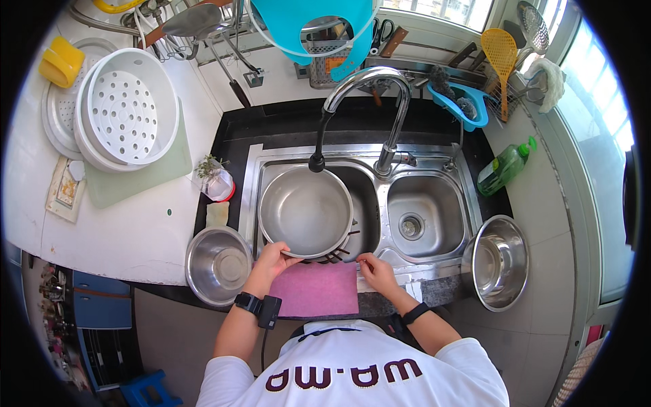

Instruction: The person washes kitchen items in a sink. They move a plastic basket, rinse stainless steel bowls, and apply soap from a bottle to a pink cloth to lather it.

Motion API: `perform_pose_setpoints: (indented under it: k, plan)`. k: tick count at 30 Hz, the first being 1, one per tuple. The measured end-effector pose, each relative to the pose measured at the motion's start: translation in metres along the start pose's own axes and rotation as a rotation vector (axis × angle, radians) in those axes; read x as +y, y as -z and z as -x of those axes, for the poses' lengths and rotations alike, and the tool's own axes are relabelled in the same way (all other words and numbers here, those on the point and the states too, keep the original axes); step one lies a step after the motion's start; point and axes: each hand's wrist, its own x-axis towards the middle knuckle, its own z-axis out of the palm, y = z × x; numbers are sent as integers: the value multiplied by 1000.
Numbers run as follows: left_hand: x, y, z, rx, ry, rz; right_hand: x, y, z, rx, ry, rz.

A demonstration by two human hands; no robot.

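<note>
A round metal pan (305, 211) sits in the left bowl of the stainless steel sink (368, 203), beneath the faucet's black spray head (316, 163). My left hand (277, 262) holds its near rim, thumb over the edge. Several thin brown sticks or bars (335, 254) stick out from under the pan; what they belong to is hidden. A pink cloth (315, 290) lies over the sink's front edge, below my left hand. Close to the cloth's upper right corner is my right hand (376, 272), its fingers curled together. Whether it pinches anything is not visible.
Steel bowls stand left (221, 267) and right (496, 264) of the sink. A chrome faucet (391, 122) arches over it. A green pump bottle (503, 170) lies near the right wall. White perforated baskets (127, 112) rest on the left counter. A cyan silicone bib (315, 15) hangs above.
</note>
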Motion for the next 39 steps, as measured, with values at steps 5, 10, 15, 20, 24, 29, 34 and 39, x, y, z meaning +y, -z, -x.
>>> perform_pose_setpoints:
  k: [5, 10, 15, 20, 24, 29, 34, 39]
  plan:
    - [13, 9, 2, 6, -53, -33, -4, 2, -3, 13, -7, -14]
    - [6, -7, -19, 28, -39, -3, -8, 2, -5, 23, -4, -18]
    - [0, -7, 0, 15, -8, -54, -7, 4, -8, 33, -28, -36]
    - [16, 7, 4, 1, -64, -47, -5, 6, -10, 38, -21, -33]
    - [10, -1, -11, -17, -47, 20, -6, 1, -12, 19, -3, -46]
    - [-3, -8, 3, -55, 107, 80, -6, -2, -15, 39, 4, -59]
    - [11, 10, 10, -34, 63, 65, -4, 1, -12, 48, 0, -73]
    - [9, -6, -7, -67, 37, 65, -4, 1, -9, 39, -18, -47]
